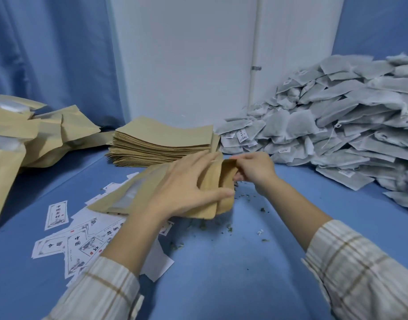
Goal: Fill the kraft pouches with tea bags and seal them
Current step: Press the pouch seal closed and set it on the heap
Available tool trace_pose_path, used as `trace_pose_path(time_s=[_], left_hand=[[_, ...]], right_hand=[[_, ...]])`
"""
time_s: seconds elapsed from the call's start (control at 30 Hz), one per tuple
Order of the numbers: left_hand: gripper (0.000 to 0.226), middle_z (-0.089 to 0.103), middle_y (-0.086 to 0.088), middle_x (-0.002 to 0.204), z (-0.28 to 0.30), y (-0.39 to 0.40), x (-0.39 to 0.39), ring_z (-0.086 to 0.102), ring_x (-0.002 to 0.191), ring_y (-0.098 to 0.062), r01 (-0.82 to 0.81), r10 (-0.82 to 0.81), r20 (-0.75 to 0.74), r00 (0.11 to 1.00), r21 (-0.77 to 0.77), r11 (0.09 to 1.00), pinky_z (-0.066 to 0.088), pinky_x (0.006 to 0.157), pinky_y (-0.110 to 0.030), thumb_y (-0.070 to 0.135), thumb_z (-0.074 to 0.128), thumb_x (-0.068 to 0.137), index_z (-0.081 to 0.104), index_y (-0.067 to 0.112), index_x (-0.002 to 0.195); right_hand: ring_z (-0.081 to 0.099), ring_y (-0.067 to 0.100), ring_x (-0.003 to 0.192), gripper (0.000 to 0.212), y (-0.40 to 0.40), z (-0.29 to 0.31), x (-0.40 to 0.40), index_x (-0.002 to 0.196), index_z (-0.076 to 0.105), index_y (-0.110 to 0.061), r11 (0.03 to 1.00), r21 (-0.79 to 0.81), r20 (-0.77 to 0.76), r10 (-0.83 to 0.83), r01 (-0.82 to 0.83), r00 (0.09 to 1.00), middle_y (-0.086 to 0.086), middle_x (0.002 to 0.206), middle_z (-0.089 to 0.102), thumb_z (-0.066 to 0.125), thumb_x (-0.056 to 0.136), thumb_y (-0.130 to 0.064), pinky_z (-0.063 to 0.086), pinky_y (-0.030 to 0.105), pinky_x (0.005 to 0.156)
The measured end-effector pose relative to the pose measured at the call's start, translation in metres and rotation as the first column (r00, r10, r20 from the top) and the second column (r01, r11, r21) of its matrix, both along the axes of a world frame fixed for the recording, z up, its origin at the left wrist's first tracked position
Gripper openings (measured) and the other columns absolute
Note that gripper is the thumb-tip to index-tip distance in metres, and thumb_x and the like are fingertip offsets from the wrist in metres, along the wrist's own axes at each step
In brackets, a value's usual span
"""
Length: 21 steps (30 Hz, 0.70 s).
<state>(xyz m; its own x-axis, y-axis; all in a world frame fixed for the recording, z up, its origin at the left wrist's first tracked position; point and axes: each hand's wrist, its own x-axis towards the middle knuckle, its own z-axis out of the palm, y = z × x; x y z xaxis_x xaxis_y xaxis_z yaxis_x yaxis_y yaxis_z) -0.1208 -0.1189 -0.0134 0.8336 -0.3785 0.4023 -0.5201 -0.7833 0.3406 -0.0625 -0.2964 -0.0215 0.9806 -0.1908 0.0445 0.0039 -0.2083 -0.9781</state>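
Observation:
A kraft pouch (129, 197) with a clear window lies on its side on the blue table, its mouth toward the right. My left hand (186, 185) grips the pouch near the mouth, thumb along the lower edge. My right hand (256, 169) pinches the upper lip of the mouth, which gapes between the two hands. What is inside the pouch is hidden. A big heap of grey-white tea bags (336, 125) lies at the right. A stack of flat empty kraft pouches (161, 142) sits just behind my hands.
Bulging kraft pouches (25, 135) lie piled at the left. Printed paper labels (78, 239) are scattered at the front left. Loose tea crumbs (203, 225) dot the blue table (233, 273). A white wall and blue curtains close off the back.

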Motion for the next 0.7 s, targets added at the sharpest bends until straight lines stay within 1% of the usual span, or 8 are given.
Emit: trace_pose_path(time_s=[0.17, 0.23, 0.33, 0.4, 0.5, 0.57, 0.67, 0.7], left_hand=[[0.116, 0.004, 0.025, 0.155, 0.007, 0.019, -0.021, 0.004, 0.142, 0.004, 0.165, -0.164, -0.035, 0.986, 0.049, 0.985, 0.015, 0.116, -0.03, 0.08, 0.066, 0.051, 0.005, 0.05, 0.146], [0.1, 0.017, 0.024, 0.153, 0.006, 0.019, -0.023, 0.017, 0.139, 0.005, 0.095, -0.096, 0.11, 0.989, 0.02, 0.995, 0.023, 0.113, -0.027, 0.067, 0.072, 0.063, 0.018, 0.048, 0.145], [0.051, 0.051, 0.02, 0.135, 0.008, 0.021, -0.024, 0.044, 0.126, 0.005, 0.12, -0.029, 0.268, 0.963, -0.329, 0.937, 0.037, 0.106, -0.027, 0.032, 0.069, 0.083, 0.052, 0.039, 0.131], [0.041, 0.06, 0.022, 0.123, 0.016, 0.025, -0.029, 0.051, 0.119, 0.006, 0.164, -0.031, 0.269, 0.963, -0.486, 0.858, 0.04, 0.103, -0.021, 0.017, 0.066, 0.087, 0.06, 0.041, 0.119], [0.037, 0.062, 0.036, 0.104, 0.038, 0.028, -0.039, 0.055, 0.107, 0.014, 0.19, 0.002, 0.318, 0.948, -0.571, 0.799, 0.038, 0.089, -0.003, 0.017, 0.065, 0.088, 0.064, 0.051, 0.101], [0.03, 0.062, 0.041, 0.089, 0.055, 0.03, -0.043, 0.056, 0.094, 0.018, 0.175, 0.048, 0.321, 0.946, -0.632, 0.755, 0.038, 0.082, -0.002, 0.021, 0.066, 0.087, 0.064, 0.051, 0.09], [0.006, 0.066, 0.03, 0.074, 0.08, 0.029, -0.048, 0.059, 0.077, 0.011, 0.175, 0.058, 0.261, 0.963, -0.781, 0.6, 0.043, 0.07, -0.004, 0.037, 0.064, 0.081, 0.068, 0.034, 0.084], [0.014, 0.067, 0.026, 0.071, 0.088, 0.028, -0.049, 0.06, 0.072, 0.009, 0.183, 0.047, 0.247, 0.968, -0.82, 0.543, 0.044, 0.065, -0.005, 0.044, 0.063, 0.077, 0.067, 0.03, 0.081]], right_hand=[[0.059, 0.017, 0.036, 0.013, 0.001, 0.021, 0.004, 0.066, 0.057, 0.0, 0.949, 0.272, -0.08, -0.143, 0.16, 0.986, 0.007, 0.042, 0.055, 0.056, 0.079, 0.005, 0.05, 0.025, 0.059], [0.06, 0.017, 0.037, 0.013, 0.004, 0.028, 0.001, 0.068, 0.057, 0.002, 0.92, 0.36, -0.066, -0.141, 0.156, 0.988, 0.012, 0.056, 0.06, 0.056, 0.081, 0.006, 0.052, 0.02, 0.05], [0.063, 0.017, 0.041, 0.018, 0.005, 0.043, -0.01, 0.069, 0.065, 0.002, 0.904, 0.418, -0.037, -0.087, 0.094, 0.996, 0.013, 0.064, 0.064, 0.054, 0.082, 0.009, 0.053, 0.02, 0.044], [0.066, 0.019, 0.054, 0.012, 0.0, 0.053, -0.02, 0.077, 0.069, 0.003, 0.935, 0.354, 0.046, -0.02, 0.002, 0.999, 0.01, 0.064, 0.065, 0.057, 0.079, 0.006, 0.057, 0.023, 0.059], [0.06, 0.013, 0.052, 0.027, -0.014, 0.073, -0.038, 0.097, 0.07, -0.004, 0.945, 0.257, 0.19, 0.153, -0.2, 0.97, 0.009, 0.07, 0.064, 0.045, 0.087, -0.003, 0.051, 0.017, 0.05], [0.056, 0.013, 0.058, 0.033, -0.026, 0.087, -0.047, 0.101, 0.067, -0.012, 0.946, 0.181, 0.257, 0.218, -0.269, 0.941, 0.008, 0.08, 0.061, 0.037, 0.09, -0.004, 0.05, 0.018, 0.052], [0.055, 0.011, 0.086, 0.025, -0.044, 0.106, -0.06, 0.11, 0.06, -0.028, 0.945, -0.279, 0.383, 0.274, -0.172, 0.882, 0.001, 0.105, 0.049, 0.056, 0.089, -0.015, 0.045, 0.019, 0.071], [0.055, 0.01, 0.095, 0.025, -0.049, 0.112, -0.065, 0.108, 0.062, -0.032, 0.928, -0.33, 0.413, 0.308, -0.174, 0.857, -0.002, 0.112, 0.049, 0.066, 0.085, -0.024, 0.044, 0.018, 0.078]])
